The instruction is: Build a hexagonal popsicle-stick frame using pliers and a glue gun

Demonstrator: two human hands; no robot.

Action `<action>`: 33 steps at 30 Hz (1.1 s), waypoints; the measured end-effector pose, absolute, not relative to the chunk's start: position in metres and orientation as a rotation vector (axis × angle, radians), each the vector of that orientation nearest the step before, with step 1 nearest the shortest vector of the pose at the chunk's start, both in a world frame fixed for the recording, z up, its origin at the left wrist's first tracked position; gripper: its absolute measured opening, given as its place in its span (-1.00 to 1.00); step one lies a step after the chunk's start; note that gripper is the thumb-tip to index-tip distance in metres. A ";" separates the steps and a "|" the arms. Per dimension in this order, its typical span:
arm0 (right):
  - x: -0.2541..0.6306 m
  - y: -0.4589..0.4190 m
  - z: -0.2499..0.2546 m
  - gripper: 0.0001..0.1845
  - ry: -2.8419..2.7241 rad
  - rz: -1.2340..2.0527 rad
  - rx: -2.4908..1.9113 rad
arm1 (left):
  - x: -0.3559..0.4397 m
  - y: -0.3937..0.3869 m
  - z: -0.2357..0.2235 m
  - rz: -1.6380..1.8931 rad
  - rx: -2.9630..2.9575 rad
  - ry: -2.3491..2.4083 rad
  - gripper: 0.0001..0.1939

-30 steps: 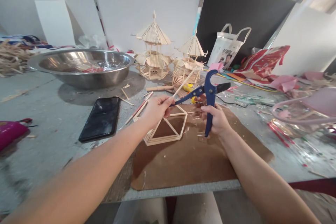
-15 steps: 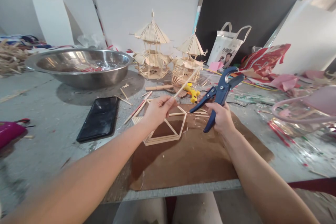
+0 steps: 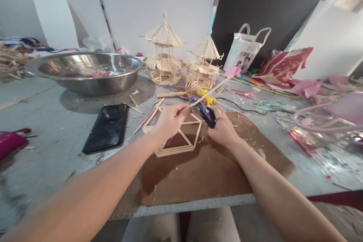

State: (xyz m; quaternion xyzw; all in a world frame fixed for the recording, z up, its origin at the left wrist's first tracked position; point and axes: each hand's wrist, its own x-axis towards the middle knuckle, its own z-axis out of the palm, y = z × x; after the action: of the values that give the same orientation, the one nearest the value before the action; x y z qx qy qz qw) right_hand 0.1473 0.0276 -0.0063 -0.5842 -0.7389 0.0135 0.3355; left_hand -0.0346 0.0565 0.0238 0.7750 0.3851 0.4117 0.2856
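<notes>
My left hand [image 3: 172, 120] pinches a thin wooden stick [image 3: 214, 90] that slants up to the right. Wrapped around the handles of blue cutting pliers [image 3: 206, 113] is my right hand [image 3: 224, 128]. The jaws of the pliers are up against the stick, close to my left fingertips; whether they bite into it I cannot tell. Below my left hand a hexagonal frame of wooden sticks [image 3: 176, 151] lies partly on a brown board [image 3: 210, 181]. My left hand and wrist hide part of that frame.
Two wooden stick pagodas [image 3: 165, 66] stand behind, near a yellow glue gun [image 3: 208, 100]. At left are a steel basin [image 3: 102, 83], a black phone [image 3: 106, 128] and a magenta object [image 3: 13, 143]. A white bag [image 3: 242, 53] and a pink-handled clear container [image 3: 331, 117] are at right.
My right hand has moved left and down, turning the pliers so their jaws meet the stick. The stick in my left hand now leans further right.
</notes>
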 end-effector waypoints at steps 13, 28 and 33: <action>0.141 0.023 -0.004 -0.39 -2.036 0.016 -1.576 | -0.030 0.053 0.021 1.081 2.137 0.957 -0.75; 0.141 0.022 -0.002 -0.40 -2.079 -0.033 -1.599 | -0.028 0.054 0.021 1.115 2.153 0.828 -0.72; 0.141 0.021 -0.002 -0.40 -2.073 -0.029 -1.611 | -0.028 0.054 0.021 1.112 2.138 0.838 -0.74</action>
State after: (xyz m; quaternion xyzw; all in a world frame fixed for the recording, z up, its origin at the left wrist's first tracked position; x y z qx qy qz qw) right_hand 0.1409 0.0214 -0.0022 -0.5933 -0.7634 -0.0106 0.2551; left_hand -0.0281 0.0542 0.0207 0.8016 0.3143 0.4172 0.2909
